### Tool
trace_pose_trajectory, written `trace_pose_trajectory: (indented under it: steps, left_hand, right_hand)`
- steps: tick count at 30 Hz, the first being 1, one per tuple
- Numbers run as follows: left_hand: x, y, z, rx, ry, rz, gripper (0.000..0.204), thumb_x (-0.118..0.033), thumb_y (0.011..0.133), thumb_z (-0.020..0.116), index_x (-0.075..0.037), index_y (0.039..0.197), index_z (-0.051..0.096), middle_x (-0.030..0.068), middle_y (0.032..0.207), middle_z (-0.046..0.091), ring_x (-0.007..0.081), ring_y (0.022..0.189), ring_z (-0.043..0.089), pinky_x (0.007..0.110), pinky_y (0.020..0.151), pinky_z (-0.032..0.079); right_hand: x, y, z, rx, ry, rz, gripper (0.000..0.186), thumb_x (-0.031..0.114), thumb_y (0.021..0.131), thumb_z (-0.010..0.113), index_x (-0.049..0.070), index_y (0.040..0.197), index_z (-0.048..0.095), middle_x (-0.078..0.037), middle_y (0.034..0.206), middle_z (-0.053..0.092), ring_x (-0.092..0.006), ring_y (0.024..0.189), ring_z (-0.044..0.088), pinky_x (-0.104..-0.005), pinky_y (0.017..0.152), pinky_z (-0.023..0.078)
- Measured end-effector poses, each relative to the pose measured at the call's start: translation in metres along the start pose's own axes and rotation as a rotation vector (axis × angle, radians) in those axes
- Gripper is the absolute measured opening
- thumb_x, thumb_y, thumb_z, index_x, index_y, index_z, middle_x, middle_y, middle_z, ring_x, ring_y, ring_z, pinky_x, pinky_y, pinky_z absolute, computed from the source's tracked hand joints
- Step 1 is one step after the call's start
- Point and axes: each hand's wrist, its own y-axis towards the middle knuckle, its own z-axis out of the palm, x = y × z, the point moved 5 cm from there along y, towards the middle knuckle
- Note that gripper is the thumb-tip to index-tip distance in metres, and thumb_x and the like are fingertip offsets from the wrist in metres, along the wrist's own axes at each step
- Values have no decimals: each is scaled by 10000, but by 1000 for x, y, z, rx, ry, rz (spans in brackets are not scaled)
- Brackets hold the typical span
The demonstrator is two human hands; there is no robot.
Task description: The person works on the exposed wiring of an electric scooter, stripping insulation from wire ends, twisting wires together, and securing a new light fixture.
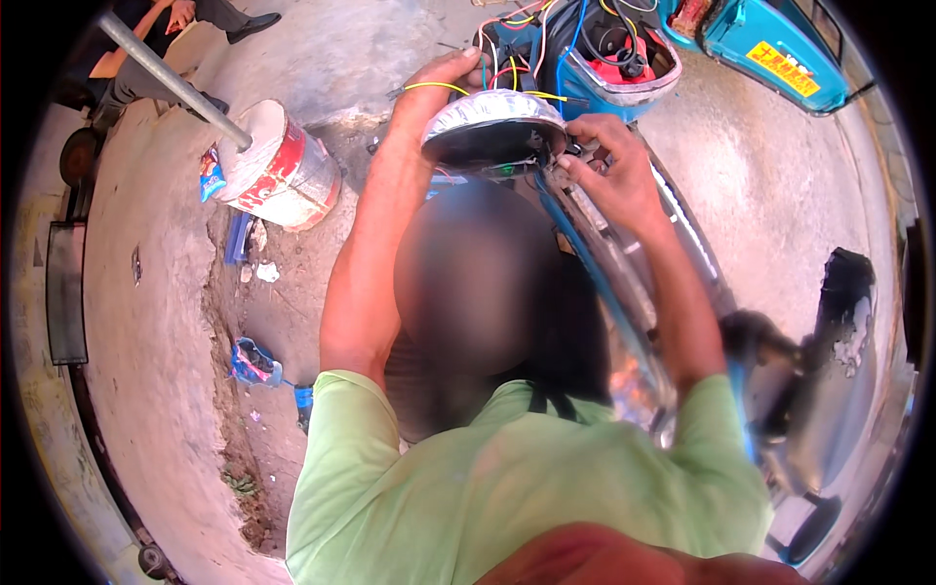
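At the silver-rimmed round housing (492, 109), L hand (439, 86) upper-left, R hand (622, 174) at its right edge; can't tell either grip. If I tug, yellow wire (439, 85) could prob. detach.

Wearer's two hands (431, 90) (624, 175), one round silvery part (492, 111), one bucket (288, 180)

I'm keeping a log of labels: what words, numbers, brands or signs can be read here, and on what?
Yellow sticker on the teal panel: dark characters, which I won't copy out.
Bucket with a pole: red-and-white markings, too blurred to read reliably.
Blue packet beside it: any print is too small to read.
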Motion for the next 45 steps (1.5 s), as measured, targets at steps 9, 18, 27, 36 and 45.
trace_pose_trajectory:
  steps: [9,18,27,36,45]
  left_hand:
    - [-2,4,1,25,30,79,263,-263,987,637,-28,1102,666,107,929,718,199,764,703,338,685,585]
    - [-6,6,-4,63,195,173,223,-279,985,666,-58,1003,674,37,829,660,130,630,628,269,552,513]
    - [-6,4,0,113,265,183,176,-258,986,676,-83,969,685,-9,798,633,95,588,576,245,508,456]
    - [-4,5,3,139,316,165,160,-248,973,685,-88,967,686,-22,788,631,78,582,560,235,502,446]
    - [-3,2,9,168,290,146,158,-237,965,695,-80,961,695,-29,763,626,64,567,549,215,482,426]
  right_hand:
    - [-1,-1,5,-66,-242,-307,305,100,860,760,32,1155,720,-159,1127,705,-335,1059,679,-406,896,555]
    - [-1,0,3,13,-174,-194,294,167,891,750,14,1140,723,-177,1149,696,-329,1062,681,-387,912,545]
    - [-28,0,8,119,50,137,421,262,941,684,9,1277,670,-160,1167,689,-245,1060,673,-359,909,530]
    - [-31,-1,10,233,285,358,406,218,940,696,31,1300,668,-42,809,696,-114,726,657,-312,734,528]
    - [-36,1,10,264,240,398,404,52,915,622,32,1318,652,-63,937,724,-123,766,683,-320,758,547]
